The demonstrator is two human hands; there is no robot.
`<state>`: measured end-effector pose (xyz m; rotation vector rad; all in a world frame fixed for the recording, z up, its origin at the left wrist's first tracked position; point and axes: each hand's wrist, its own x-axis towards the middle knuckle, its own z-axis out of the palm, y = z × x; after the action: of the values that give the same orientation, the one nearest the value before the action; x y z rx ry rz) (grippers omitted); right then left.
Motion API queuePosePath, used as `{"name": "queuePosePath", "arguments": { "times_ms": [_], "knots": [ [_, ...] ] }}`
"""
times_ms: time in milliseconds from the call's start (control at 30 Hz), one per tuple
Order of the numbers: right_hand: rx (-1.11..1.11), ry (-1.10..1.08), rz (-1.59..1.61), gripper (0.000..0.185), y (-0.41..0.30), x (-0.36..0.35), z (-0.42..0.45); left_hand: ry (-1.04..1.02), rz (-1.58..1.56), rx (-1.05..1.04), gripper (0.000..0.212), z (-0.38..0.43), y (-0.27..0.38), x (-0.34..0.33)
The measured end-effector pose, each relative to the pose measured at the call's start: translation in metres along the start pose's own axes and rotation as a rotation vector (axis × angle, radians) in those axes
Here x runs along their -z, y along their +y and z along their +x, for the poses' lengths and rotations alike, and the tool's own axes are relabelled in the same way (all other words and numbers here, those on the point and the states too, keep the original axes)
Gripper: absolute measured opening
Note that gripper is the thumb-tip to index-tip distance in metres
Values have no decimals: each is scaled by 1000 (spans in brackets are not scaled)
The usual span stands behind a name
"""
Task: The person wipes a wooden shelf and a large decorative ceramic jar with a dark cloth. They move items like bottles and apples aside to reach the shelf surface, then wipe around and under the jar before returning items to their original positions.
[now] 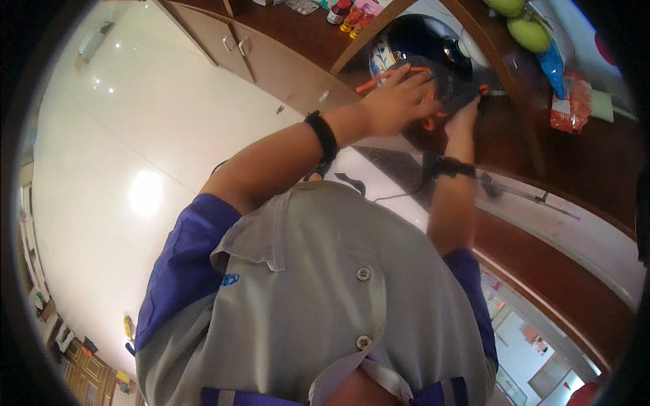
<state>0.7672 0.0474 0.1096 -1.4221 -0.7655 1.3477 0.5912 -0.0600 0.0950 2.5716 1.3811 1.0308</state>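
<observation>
My left hand lies across a dark grey cloth item with orange cords, probably a drawstring pouch, its fingers gripping the near face. From the right, my right hand holds the same cloth by its lower edge; its fingertips are mostly hidden behind the fabric. One orange cord sticks out to the left of the cloth, and a loop hangs under my left hand. Right behind the cloth a glossy dark blue vase with a white and blue floral panel rests on its side or tilted on a dark wooden shelf.
Wooden struts frame the vase. Green fruits, a blue packet and a red packet lie to the right. A red-capped bottle stands at the back. Cabinet doors border the pale floor on the left.
</observation>
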Motion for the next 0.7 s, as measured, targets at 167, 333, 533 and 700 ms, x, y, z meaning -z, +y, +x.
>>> {"name": "queuePosePath", "arguments": {
  "times_ms": [167, 333, 533, 700],
  "knots": [
    [-96, -189, 113, 46, 34, 15, -37, 22, -97, -10, 59, -18, 6, -4],
    [20, -99, -35, 45, 50, -16, -95, 134, -222, 182, 55, -45, 6, -16],
    [846, 2, -923, 63, 27, -5, -102, 371, -168, 191, 58, 5, -13, 2],
    [941, -86, -1086, 58, -7, -16, -68, 283, -315, 453, 58, 66, -33, 8]
  ]
}}
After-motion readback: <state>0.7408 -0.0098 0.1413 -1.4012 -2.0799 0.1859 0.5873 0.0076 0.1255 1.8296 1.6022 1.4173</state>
